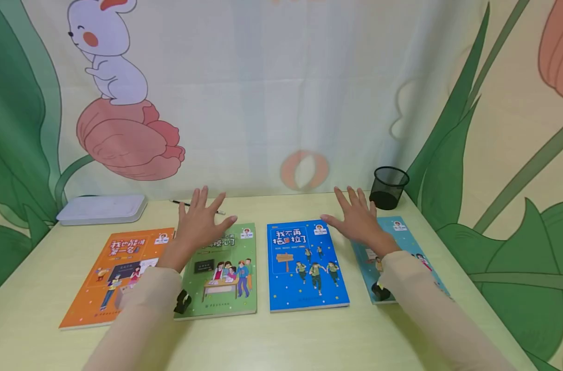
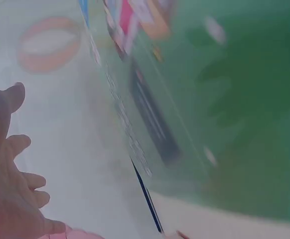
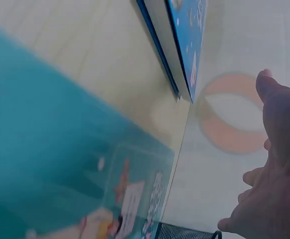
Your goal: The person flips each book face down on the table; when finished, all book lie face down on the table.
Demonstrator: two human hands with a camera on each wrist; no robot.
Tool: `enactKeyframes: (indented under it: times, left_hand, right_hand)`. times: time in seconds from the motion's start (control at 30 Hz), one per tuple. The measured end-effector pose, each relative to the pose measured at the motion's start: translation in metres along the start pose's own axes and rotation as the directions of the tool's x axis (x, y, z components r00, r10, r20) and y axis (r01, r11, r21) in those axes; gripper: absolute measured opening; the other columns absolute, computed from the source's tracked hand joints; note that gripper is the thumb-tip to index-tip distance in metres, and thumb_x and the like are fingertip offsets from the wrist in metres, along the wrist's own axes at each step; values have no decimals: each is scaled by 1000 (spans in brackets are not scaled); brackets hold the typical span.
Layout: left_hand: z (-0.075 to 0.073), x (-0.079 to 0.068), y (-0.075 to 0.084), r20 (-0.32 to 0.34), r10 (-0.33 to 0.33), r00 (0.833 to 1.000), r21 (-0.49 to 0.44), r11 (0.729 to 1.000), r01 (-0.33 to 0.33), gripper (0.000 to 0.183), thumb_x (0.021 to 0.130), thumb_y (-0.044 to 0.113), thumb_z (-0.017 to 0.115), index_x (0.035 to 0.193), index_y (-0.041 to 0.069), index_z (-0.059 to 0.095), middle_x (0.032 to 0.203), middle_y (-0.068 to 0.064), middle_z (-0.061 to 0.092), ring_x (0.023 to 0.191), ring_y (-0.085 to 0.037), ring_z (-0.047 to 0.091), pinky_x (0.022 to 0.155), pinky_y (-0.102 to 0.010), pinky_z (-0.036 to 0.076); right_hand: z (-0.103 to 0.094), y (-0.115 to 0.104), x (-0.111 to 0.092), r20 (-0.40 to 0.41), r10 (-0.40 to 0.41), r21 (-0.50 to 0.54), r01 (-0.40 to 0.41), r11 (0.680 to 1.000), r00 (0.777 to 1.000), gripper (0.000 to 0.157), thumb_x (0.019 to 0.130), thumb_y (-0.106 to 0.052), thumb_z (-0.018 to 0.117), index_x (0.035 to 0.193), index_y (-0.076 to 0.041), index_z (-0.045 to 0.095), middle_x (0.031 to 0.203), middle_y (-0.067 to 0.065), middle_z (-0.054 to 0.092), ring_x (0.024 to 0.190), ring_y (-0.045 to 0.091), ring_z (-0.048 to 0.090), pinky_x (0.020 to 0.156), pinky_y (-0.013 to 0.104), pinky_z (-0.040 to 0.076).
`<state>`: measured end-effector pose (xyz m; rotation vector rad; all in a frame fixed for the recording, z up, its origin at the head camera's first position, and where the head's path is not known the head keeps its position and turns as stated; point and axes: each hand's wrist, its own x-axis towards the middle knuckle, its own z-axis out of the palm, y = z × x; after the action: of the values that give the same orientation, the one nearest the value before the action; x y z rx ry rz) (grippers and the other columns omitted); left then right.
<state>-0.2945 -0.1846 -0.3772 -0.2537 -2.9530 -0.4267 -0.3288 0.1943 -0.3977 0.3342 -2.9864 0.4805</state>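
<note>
Four books would be too exact a count, so several picture-covered books lie in a row on the table. My left hand [image 1: 199, 225], fingers spread and holding nothing, hovers over the top of the green book [image 1: 226, 275]. To its left lies the orange book [image 1: 110, 275], partly behind my sleeve. My right hand [image 1: 357, 219] is spread too, above the light blue book [image 1: 402, 232] and beside the top right corner of the blue book [image 1: 304, 278]. In the right wrist view the teal cover [image 3: 60, 134] spreads below that hand, with nothing in its grasp.
A white case [image 1: 102, 209] lies at the back left of the table [image 1: 304, 340]. A thin pencil [image 1: 184, 203] is behind the left hand. At the back right stands a black mesh pen holder [image 1: 389, 188]. A printed curtain [image 1: 263, 103] hangs along the back edge.
</note>
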Motion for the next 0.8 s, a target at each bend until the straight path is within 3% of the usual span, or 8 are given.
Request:
enactKeyframes:
  times: [0.23,0.47,0.8]
  left_hand:
    - [13,12,34,15,89,996,16,996,-89,75,96,57,54,157,20,32,166,-21,17,155,-41,9,118,-69,14]
    - [30,16,67,73,178,981,-20,984,-177,72,96,56,55,157,24,32,165,-17,23,154,-38,18,119,-65,21]
    - [44,18,115,115,344,932,-54,939,-340,70,95,54,59,155,26,38,163,-11,32,150,-34,32,119,-57,30]
  right_hand:
    - [-20,29,-5,88,-6,57,1,998,996,95,95,-60,55,162,-12,6,165,28,10,151,53,3,111,79,13]
    - [-33,61,-11,192,-8,160,-23,987,981,96,95,-56,58,161,-8,7,165,25,13,151,50,13,114,72,21]
    - [-46,92,-18,244,-6,146,-31,989,970,101,90,-54,68,159,-3,15,161,32,19,144,56,24,108,73,31]
